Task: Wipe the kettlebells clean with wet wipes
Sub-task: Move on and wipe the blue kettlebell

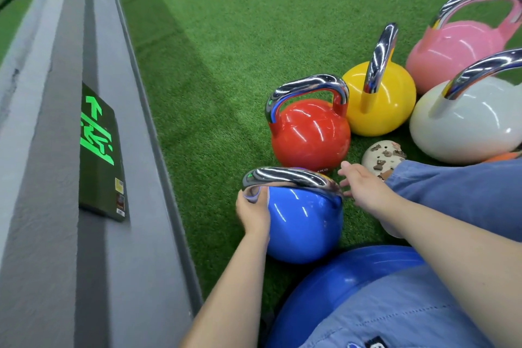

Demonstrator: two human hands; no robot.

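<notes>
Currently, a wipe is pinched by the left hand fingers against the blue kettlebell, under its chrome handle. Right hand fingers are spread, holding nothing, just right of that handle; the red kettlebell sits just beyond.

Left hand gripping, right hand spread

The wall with its exit sign bounds the left side. Between the wall and the kettlebells lies a strip of open turf, which widens toward the far end. The red, yellow, white and pink kettlebells stand close together, leaving only narrow gaps. A shoe fills the space between red and white. A blue ball sits just behind the blue kettlebell on the near side.
</notes>
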